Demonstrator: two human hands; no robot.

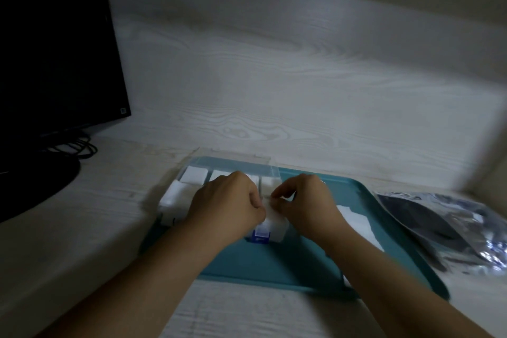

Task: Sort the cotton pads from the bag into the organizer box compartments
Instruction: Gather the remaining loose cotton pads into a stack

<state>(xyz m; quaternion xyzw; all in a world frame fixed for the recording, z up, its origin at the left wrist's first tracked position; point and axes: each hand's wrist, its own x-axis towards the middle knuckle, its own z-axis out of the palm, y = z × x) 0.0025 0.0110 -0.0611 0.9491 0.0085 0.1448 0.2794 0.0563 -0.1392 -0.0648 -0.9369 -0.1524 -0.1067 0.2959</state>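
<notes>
Nearest me, my left hand (230,200) and right hand (304,200) meet over the front of the organizer box (219,195), fingers curled, both pinching one cotton pad (271,217) between them — two hands, I judge, so it goes down flat into its compartment. The box sits on a teal tray (274,263), which keeps everything together on the surface (82,228). More loose pads (354,219) lie on the tray by my right wrist, within easy reach. Beyond, the rear compartments already hold white stacks. Off right, the crinkled bag (444,222) rests beside the tray — emptied or not, I cannot tell.
</notes>
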